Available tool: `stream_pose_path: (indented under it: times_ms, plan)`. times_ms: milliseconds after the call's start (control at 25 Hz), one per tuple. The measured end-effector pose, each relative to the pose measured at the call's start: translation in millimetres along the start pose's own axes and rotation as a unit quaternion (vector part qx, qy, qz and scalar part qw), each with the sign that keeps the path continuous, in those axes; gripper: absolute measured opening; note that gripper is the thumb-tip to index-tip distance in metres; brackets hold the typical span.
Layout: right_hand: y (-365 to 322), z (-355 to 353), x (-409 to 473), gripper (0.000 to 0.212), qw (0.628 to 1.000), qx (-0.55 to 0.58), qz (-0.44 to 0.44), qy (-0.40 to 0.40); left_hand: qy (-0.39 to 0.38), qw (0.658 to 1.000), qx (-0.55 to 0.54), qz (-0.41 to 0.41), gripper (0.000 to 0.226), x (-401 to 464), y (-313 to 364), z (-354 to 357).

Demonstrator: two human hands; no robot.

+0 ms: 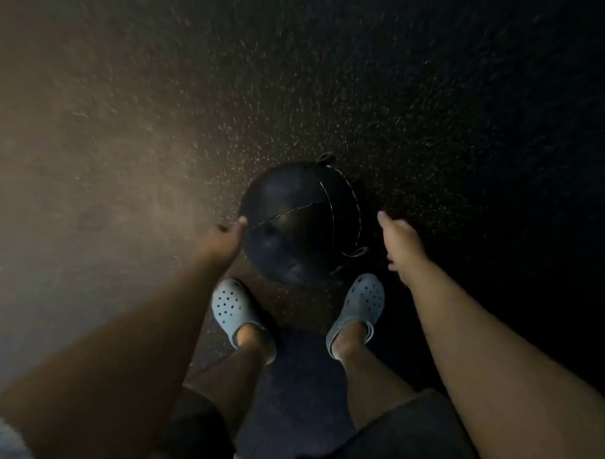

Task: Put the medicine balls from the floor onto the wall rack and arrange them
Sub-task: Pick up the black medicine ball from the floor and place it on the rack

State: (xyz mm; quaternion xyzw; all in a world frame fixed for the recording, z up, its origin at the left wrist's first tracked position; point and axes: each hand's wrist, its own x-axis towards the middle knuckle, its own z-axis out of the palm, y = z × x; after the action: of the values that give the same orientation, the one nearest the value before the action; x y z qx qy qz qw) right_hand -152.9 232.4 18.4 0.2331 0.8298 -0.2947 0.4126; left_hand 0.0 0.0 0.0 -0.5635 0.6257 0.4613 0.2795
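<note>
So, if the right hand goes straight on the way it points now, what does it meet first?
Probably the speckled floor. The right hand points forward and down, just beside the black ball, with a gap between them. Depth is unclear, so it could still brush the ball's side.

The medicine ball [299,225] sits on the floor [436,96] before both feet, left hand [221,242] touching it, right hand [402,241] just beside.

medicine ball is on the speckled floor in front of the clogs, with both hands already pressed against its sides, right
Not quite. In the head view only the left hand touches the medicine ball, at its left edge. The right hand is open and apart from it, with dark floor showing between. The rest holds: the ball sits on the speckled floor just ahead of the clogs.
</note>
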Motion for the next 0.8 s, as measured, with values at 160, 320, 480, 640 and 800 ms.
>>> stream_pose_path:
  times_ms: [160,320,480,640,800]
  plan:
    - [-24,49,124,0.071,0.991,0.094,0.069,-0.057,0.027,0.975,-0.211,-0.062,0.150,140,-6,43]
    - [-11,75,167,0.083,0.975,0.143,0.113,-0.125,0.002,0.923,-0.377,-0.077,0.096,160,2,69]
    - [-18,24,128,0.075,0.973,0.179,0.093,-0.108,-0.026,0.934,-0.354,-0.043,0.051,97,55,72]
    - [-47,-101,50,0.075,0.965,0.245,0.071,-0.061,-0.078,0.947,-0.310,0.015,0.063,-5,150,59]
    - [-63,-263,-59,0.081,0.937,0.348,0.005,0.027,-0.081,0.961,-0.236,0.115,0.104,-111,274,56]
